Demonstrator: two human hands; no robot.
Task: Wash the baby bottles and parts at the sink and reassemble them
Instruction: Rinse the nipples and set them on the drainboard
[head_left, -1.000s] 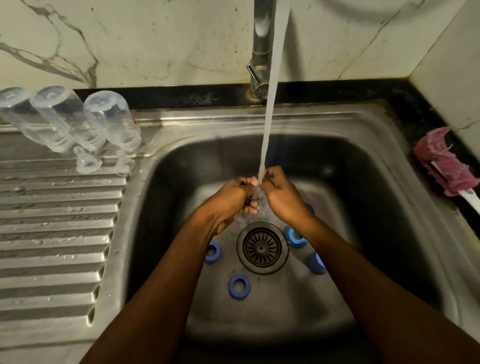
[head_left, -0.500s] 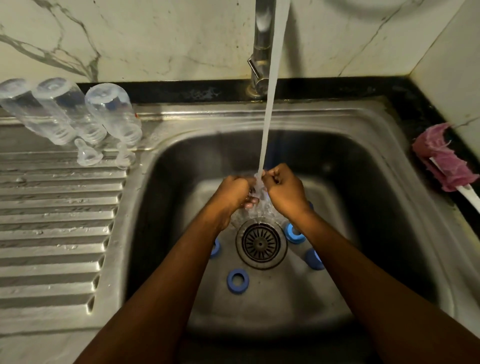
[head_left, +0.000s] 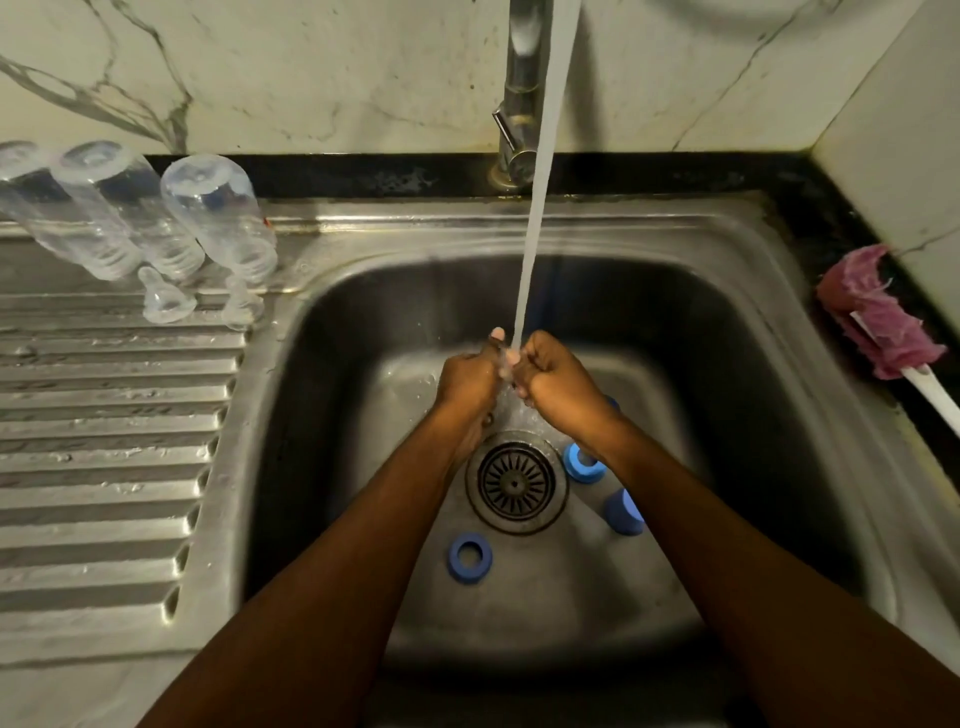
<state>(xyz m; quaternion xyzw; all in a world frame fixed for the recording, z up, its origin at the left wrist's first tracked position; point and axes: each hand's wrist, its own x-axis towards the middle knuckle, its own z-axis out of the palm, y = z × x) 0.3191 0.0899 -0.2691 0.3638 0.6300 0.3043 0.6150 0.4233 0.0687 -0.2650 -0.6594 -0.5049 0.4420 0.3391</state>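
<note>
Both hands are together just behind the drain (head_left: 514, 483), above the floor of the sink (head_left: 363, 291), in the water stream (head_left: 535, 208) that falls from the tap (head_left: 519, 93). The left hand (head_left: 467, 384) and the right hand (head_left: 558, 387) both have curled fingers, knuckles toward the camera, and they pinch a small clear part (head_left: 505, 361) between them. The water blurs it, so I cannot tell which part it is. One fingertip of the left hand points up beside the stream.

Three blue rings lie on the sink floor around the drain. One blue ring (head_left: 470, 557) is in front of it and a little left, lying flat with its hole up. A second ring (head_left: 581, 461) is just right of the drain, partly under the right wrist, and a third ring (head_left: 623, 512) is further right, tilted on its side.

Far left of the drain and behind it, on the draining board (head_left: 104, 441), three clear bottles (head_left: 223, 223) lie side by side, mouths toward the camera. Two clear nipples (head_left: 163, 299) stand just in front of them.

Far right of the drain, on the dark counter, lies a pink bottle brush (head_left: 878, 317) with a white handle.
</note>
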